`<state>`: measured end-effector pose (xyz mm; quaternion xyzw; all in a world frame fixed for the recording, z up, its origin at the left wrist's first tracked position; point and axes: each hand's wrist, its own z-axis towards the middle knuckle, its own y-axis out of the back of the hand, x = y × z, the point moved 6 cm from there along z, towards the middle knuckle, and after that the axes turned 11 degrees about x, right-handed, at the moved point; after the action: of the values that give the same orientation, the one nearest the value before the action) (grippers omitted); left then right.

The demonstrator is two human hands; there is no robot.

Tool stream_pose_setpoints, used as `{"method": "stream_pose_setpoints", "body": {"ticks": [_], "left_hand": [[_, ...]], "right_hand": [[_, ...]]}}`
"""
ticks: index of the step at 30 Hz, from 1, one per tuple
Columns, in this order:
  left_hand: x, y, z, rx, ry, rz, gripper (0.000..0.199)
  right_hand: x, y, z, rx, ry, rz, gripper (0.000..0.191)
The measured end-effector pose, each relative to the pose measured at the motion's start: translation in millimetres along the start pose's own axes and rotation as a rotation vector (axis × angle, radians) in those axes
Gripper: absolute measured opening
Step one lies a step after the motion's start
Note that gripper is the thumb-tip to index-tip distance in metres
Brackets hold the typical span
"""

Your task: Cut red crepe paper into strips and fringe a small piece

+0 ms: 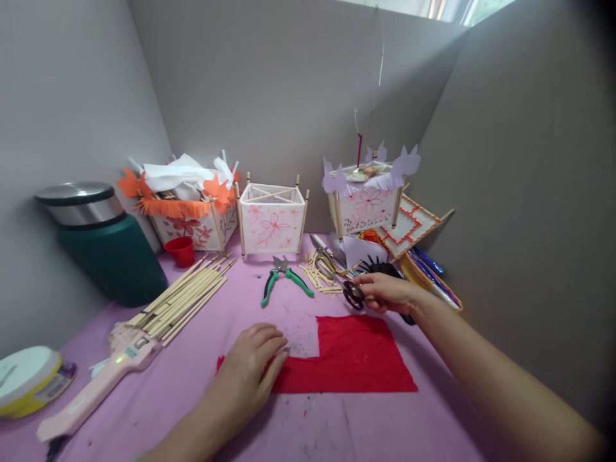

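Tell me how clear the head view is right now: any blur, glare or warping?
Head view: even, soft light, no glare; wide-lens warping bends the walls and darkens the right corner; the right hand on the scissors is slightly blurred; the left hand on the red paper is sharp.

Nothing here can be read outright; the far right paper lantern [368, 204] carries a row of small dark handwritten marks along the lower edge of its front panel, too tiny to make out; the tape roll [29, 380] at near left bears a blurred label.
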<state>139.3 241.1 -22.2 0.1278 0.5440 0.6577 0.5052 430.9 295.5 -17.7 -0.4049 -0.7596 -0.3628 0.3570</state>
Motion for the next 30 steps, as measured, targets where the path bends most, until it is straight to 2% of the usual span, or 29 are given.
{"method": "stream_pose_setpoints", "body": {"ticks": [3, 6, 10, 12, 17, 22, 25, 30], "left_hand": [[1, -0.2, 0, 0.0, -0.003, -0.021, 0.02], [3, 2.1, 0, -0.03, 0.017, -0.031, 0.02], [5, 6.4, 1, -0.063, 0.051, -0.038, 0.022], [4, 7.9, 1, -0.062, 0.067, -0.034, 0.022], [3, 14.4, 1, -0.114, 0.069, -0.021, 0.022], [6, 20.9, 1, -0.161, 0.087, -0.015, 0.021], [12, 26.1, 0, -0.183, 0.146, -0.023, 0.021], [34, 36.4, -5, -0.239, 0.338, -0.122, 0.021]], "right_hand": [[-12, -23, -14, 0.016, 0.112, 0.17, 0.038], [-18, -43, -24, -0.032, 0.203, 0.277, 0.043], [-19, -58, -30, -0.112, 0.224, 0.299, 0.042], [-14, -62, -34, -0.112, 0.241, 0.299, 0.041], [5, -74, -40, -0.033, 0.331, 0.344, 0.037], [6, -97, -45, 0.16, 0.481, 0.742, 0.038], [0, -99, -52, 0.167, 0.491, 0.795, 0.049], [-7, -88, -59, 0.01, 0.512, 0.774, 0.048]]}}
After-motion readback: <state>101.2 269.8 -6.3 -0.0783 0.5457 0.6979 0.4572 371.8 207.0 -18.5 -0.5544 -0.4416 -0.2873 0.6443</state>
